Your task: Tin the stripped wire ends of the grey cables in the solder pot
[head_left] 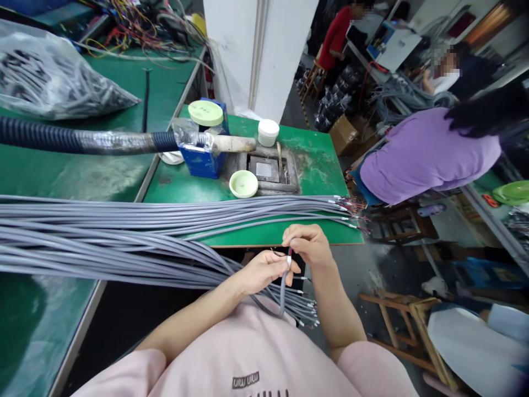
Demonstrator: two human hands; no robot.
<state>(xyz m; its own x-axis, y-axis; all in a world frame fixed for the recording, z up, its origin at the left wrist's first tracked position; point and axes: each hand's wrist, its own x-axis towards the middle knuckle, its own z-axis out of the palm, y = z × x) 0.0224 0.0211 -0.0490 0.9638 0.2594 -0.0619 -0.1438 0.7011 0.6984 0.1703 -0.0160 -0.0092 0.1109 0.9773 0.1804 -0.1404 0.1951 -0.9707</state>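
Note:
My left hand [266,271] grips a grey cable [282,298] close to its white-banded end. Out of that end come thin dark and red wires [290,251], pinched between the thumb and fingers of my right hand [308,242]. The cable bends down from my hands toward my lap. A bundle of grey cables [173,251] runs from the left under my left forearm, its ends hanging off the table edge. Farther back, a second bundle [206,212] lies across the green table, with stripped coloured wires [353,205] at its right end.
Behind the cables stand a pale green bowl [243,184], a white tub [268,133] and a square metal-framed pot [266,168]. A ribbed hose [45,137] with a nozzle rests on a blue box [202,160]. Co-workers sit at the right, one in a purple shirt [430,151].

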